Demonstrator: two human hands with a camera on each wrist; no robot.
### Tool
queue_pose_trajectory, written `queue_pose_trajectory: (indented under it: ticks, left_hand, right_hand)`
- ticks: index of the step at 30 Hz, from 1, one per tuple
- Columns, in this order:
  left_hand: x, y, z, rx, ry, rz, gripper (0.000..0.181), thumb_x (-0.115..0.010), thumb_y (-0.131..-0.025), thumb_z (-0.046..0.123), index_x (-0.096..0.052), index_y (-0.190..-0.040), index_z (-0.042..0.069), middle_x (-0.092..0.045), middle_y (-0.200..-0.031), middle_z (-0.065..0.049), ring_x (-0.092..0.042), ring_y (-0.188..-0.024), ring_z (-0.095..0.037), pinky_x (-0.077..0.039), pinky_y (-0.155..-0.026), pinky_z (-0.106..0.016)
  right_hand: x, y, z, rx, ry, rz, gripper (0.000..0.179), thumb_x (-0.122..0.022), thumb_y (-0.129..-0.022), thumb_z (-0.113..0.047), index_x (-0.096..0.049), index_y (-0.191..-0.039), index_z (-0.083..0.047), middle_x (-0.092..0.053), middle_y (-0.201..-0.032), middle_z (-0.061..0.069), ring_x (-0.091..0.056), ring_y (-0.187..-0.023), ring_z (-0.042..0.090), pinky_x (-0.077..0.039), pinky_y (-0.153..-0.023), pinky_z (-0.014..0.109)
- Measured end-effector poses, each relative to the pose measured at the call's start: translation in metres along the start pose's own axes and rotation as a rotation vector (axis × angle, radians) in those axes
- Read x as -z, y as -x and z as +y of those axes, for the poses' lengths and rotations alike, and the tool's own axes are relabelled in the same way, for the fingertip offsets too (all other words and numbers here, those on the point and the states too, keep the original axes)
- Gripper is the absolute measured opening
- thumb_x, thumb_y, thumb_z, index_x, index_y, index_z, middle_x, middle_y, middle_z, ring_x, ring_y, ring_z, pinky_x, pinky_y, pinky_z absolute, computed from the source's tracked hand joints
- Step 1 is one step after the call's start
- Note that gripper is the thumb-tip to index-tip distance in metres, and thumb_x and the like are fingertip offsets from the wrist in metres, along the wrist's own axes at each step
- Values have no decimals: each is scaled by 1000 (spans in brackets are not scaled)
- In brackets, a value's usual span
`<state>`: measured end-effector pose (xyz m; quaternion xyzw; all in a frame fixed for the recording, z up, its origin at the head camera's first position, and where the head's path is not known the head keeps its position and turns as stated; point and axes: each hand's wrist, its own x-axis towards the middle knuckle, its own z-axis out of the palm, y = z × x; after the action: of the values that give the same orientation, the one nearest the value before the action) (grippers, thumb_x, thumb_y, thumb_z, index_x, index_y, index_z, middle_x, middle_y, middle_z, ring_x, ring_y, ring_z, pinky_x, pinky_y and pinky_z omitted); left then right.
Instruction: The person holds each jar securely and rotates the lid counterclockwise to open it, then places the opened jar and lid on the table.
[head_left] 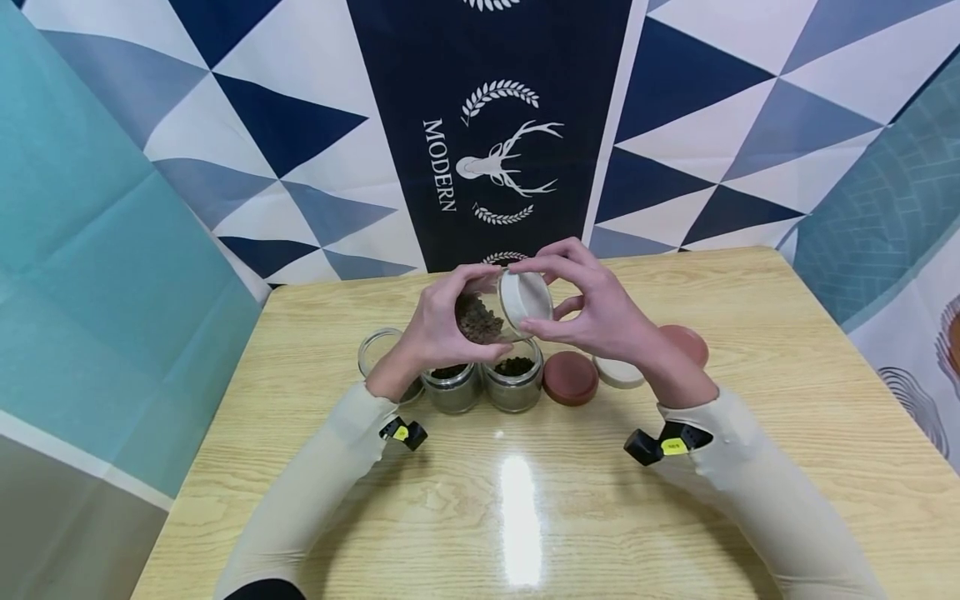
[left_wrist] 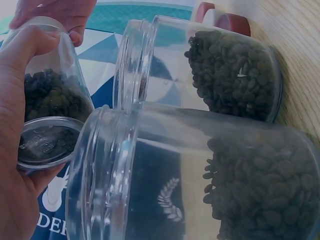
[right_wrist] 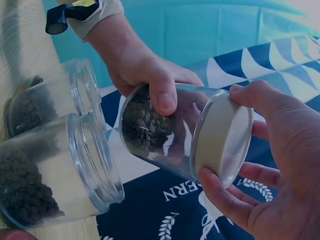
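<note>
Above the row of jars, my left hand (head_left: pixel 437 323) grips a clear jar (head_left: pixel 480 320) part-filled with dark pellets, its thumb and fingers wrapped around the body. The jar lies tilted on its side, its mouth end toward the right. On that end sits a white lid (head_left: pixel 529 300), and my right hand (head_left: pixel 600 296) holds the lid's rim between thumb and fingers. Seen from the right wrist, the lid (right_wrist: pixel 222 137) covers the mouth, and the pellets have gathered toward the base. Below are two lidless jars of pellets, the nearer-right jar (head_left: pixel 513 387) and the middle jar (head_left: pixel 453 393).
A third lidless jar (head_left: pixel 367 350) stands at the left, partly behind my left wrist. Right of the jars lie a red lid (head_left: pixel 570 377), a white lid (head_left: pixel 618 373) and another red lid (head_left: pixel 686 343) beside my right forearm. A patterned cloth hangs behind the wooden table (head_left: pixel 420 517).
</note>
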<state>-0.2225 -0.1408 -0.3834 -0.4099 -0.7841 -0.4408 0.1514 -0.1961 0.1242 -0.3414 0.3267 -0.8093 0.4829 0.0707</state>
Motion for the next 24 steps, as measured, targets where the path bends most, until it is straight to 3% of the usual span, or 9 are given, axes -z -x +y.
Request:
queue_pose_trajectory:
  ticks: [7,16,24]
  left_hand:
    - [-1,0,-1,1,12,8,95,-104,-69,12,-57,-150,-4,-71,-146,-22,-76,-131,-35,-60,-120,-37]
    - [0,1,1,3,-14,10,97,-105,-68,15,-57,-151,-3,-72,-145,-20,-74,-131,-33,-60,-119,-40]
    - [-1,0,0,-25,-45,9,95,-105,-69,19,-59,-149,-3,-72,-144,-19,-74,-128,-32,-61,-116,-40]
  right_hand:
    - [-1,0,1,13,-3,1,60,-93,-89,-3,-74,-145,-12,-56,-140,14,-54,-123,26,-69,-72,26]
    - [-1,0,4,97,11,-1,59,-92,-87,0,-74,-142,-7,-58,-143,18,-63,-126,31,-69,-70,26]
    - [0,1,11,198,28,-5,59,-93,-83,3,-74,-138,-5,-59,-141,20,-62,-124,21,-68,-67,24]
